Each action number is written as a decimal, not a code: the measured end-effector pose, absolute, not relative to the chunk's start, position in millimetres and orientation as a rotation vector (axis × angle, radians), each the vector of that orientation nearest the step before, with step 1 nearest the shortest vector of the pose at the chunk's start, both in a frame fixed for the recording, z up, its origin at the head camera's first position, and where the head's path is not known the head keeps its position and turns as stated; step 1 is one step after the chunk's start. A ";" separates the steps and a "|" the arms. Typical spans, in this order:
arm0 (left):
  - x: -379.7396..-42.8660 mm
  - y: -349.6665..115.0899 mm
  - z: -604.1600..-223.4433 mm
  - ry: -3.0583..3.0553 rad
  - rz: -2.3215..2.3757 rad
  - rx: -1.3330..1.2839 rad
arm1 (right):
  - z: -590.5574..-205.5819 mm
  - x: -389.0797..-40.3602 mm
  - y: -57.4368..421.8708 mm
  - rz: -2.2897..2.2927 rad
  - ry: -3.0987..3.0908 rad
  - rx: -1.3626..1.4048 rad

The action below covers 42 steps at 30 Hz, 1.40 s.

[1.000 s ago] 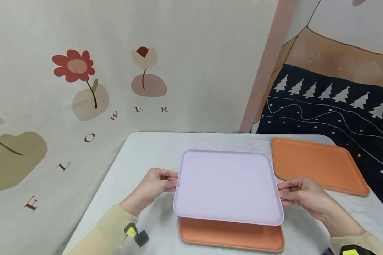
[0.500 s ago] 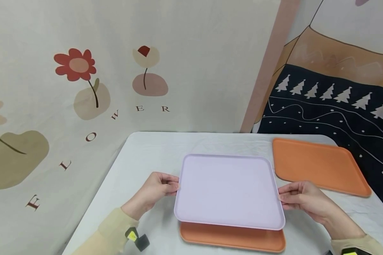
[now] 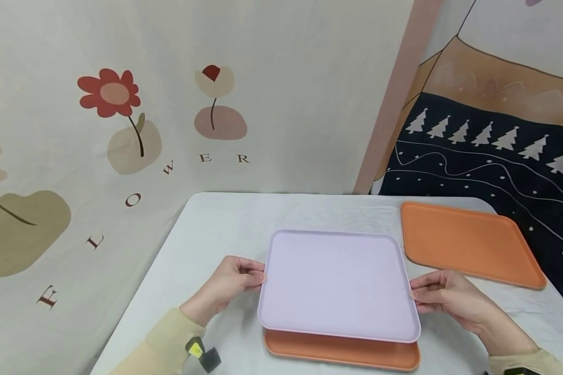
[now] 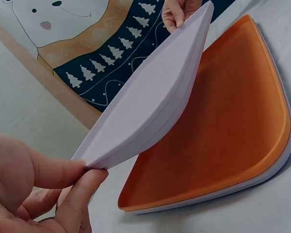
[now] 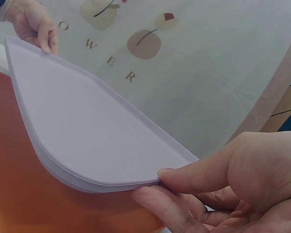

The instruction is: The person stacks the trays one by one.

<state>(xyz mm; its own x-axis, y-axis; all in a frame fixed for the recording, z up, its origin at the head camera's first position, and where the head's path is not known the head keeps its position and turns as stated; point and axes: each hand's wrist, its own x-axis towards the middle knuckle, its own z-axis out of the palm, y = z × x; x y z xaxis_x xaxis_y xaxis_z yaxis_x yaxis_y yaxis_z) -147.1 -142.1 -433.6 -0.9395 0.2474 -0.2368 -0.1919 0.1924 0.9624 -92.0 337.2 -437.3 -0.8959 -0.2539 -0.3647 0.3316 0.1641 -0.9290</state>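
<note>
Tray [image 3: 338, 286], pale lilac, rectangular, round-cornered, shallow, low-rimmed, plain, matte

The held tray [image 3: 338, 286] is plain pale lilac; the lower tray [image 3: 338, 352] and the far tray [image 3: 474, 245] are plain orange. The worktop [image 3: 216, 224] is white, the sleeves [image 3: 164, 336] pale yellow. The left cloth [image 3: 300, 104] is off-white, printed with a red flower [image 3: 114, 94], an olive blob [image 3: 28, 245] and dark red letters [image 3: 205, 158]; the right cloth [image 3: 422, 188] shows white trees [image 3: 505, 139] on navy.
</note>
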 end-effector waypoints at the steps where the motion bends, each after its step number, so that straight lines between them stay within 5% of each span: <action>1: -147.1 -142.2 -434.0 2.132 1.802 0.053 | -437.7 -91.7 337.4 -1.780 2.006 0.068; 42: -139.2 -138.3 -445.7 2.058 1.779 0.064 | -452.0 -82.4 347.8 -1.756 1.944 0.083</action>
<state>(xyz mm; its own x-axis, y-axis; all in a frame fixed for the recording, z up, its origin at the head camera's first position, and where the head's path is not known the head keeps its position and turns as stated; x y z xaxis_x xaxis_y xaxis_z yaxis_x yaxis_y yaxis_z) -139.2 -138.3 -445.7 -0.9120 0.3006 -0.2791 -0.2328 0.1811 0.9555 -82.4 347.8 -452.0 -0.8659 -0.2889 -0.4083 0.3769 0.1598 -0.9124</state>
